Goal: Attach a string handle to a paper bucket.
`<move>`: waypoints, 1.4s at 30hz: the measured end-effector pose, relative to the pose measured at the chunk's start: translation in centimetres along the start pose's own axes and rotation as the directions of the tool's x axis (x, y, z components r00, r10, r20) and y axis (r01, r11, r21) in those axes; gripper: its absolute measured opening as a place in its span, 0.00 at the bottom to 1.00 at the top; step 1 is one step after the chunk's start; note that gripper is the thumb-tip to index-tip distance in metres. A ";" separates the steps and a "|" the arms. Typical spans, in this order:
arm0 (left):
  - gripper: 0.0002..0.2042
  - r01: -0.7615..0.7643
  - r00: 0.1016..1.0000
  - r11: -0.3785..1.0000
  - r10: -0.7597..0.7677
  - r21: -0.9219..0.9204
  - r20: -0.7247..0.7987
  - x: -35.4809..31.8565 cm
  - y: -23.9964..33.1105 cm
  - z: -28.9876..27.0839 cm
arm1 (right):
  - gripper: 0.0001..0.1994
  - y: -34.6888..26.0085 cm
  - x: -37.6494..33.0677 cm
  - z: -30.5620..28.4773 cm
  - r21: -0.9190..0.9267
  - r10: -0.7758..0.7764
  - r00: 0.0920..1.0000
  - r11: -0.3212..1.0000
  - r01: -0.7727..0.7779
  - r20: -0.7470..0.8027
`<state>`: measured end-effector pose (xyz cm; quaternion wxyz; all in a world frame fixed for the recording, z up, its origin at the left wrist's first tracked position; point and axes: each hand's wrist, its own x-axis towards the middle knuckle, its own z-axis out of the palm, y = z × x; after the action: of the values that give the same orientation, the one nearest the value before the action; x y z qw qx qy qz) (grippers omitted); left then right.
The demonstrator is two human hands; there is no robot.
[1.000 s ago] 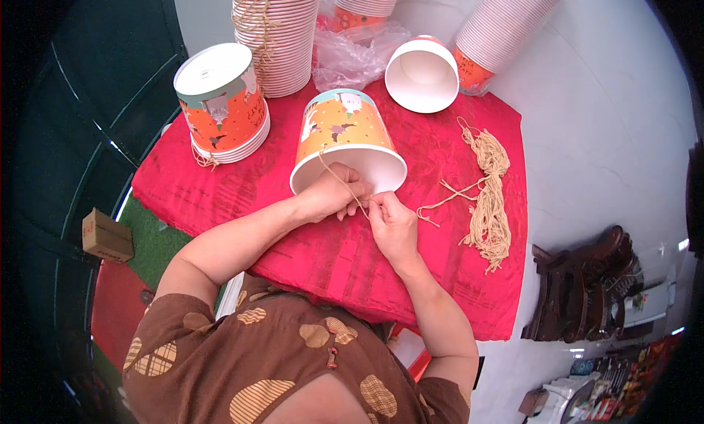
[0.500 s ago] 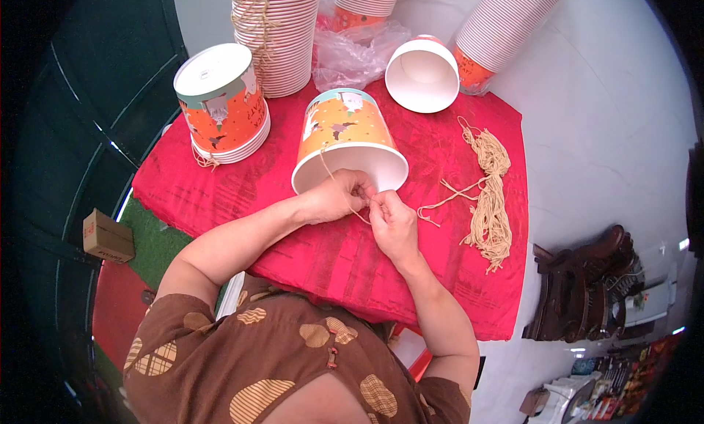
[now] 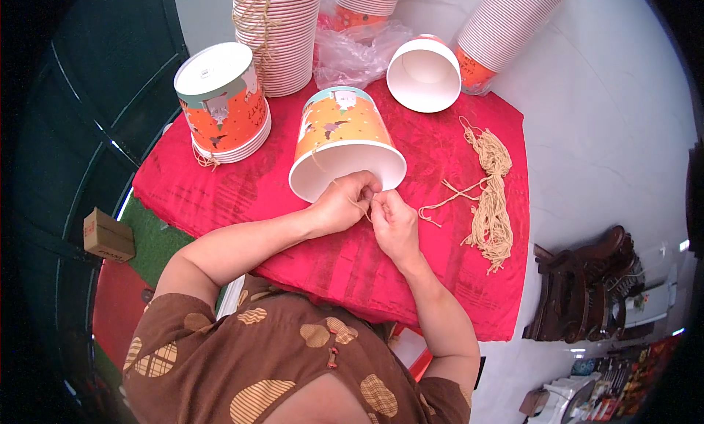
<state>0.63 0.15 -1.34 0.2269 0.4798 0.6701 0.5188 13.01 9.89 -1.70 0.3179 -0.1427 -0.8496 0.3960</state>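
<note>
An orange paper bucket (image 3: 343, 123) with printed figures and a white rim lies tipped on the table, its mouth facing me. A tan string (image 3: 315, 159) comes from the bucket's front side over the rim and runs down to my fingers. At the lower right of the rim, my left hand (image 3: 341, 204) is closed on the string, thumb and fingers pinched together. Right beside it my right hand (image 3: 394, 222) also pinches, fingertips touching those of the left. The string's end between the fingertips is hidden.
A bundle of tan strings (image 3: 491, 204) lies at the right on the red cloth (image 3: 455, 277). Upturned nested buckets (image 3: 224, 112) stand at the left, and another bucket (image 3: 424, 76) lies open behind. Tall bucket stacks (image 3: 277, 43) and a clear plastic bag (image 3: 359, 54) fill the back.
My left hand has turned slightly and shifted up and right, drawing the string's hanging loop smaller. The bucket has shifted a little to the left. My right hand stays almost in place.
</note>
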 end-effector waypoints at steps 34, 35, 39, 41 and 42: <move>0.02 -0.126 0.988 0.974 0.141 0.187 -0.069 0.3 0.1 -0.7 | 0.02 -0.4 0.1 -0.1 0.060 0.054 0.998 0.997 -0.053 -0.030; 0.02 -0.125 0.989 0.974 0.137 0.191 -0.053 0.3 0.0 -0.8 | 0.03 -0.3 0.1 -0.1 0.066 0.066 0.997 0.996 -0.063 -0.033; 0.02 -0.081 0.996 0.979 0.086 0.186 -0.022 0.3 0.0 -0.8 | 0.03 0.0 0.1 0.2 0.098 0.076 0.995 0.993 -0.069 -0.067; 0.02 -0.091 0.995 0.976 0.096 0.198 -0.019 0.2 -0.2 -0.8 | 0.04 -0.1 0.1 0.2 0.076 0.060 0.995 0.996 -0.054 -0.079; 0.02 -0.090 0.995 0.976 0.096 0.197 -0.020 0.2 -0.1 -0.8 | 0.04 -0.1 0.1 0.2 0.054 0.044 0.995 0.998 -0.039 -0.093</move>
<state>-0.18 -0.07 -1.10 0.1443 0.5230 0.6981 0.4672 12.78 9.76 -1.66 0.3528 -0.1702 -0.8200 0.4174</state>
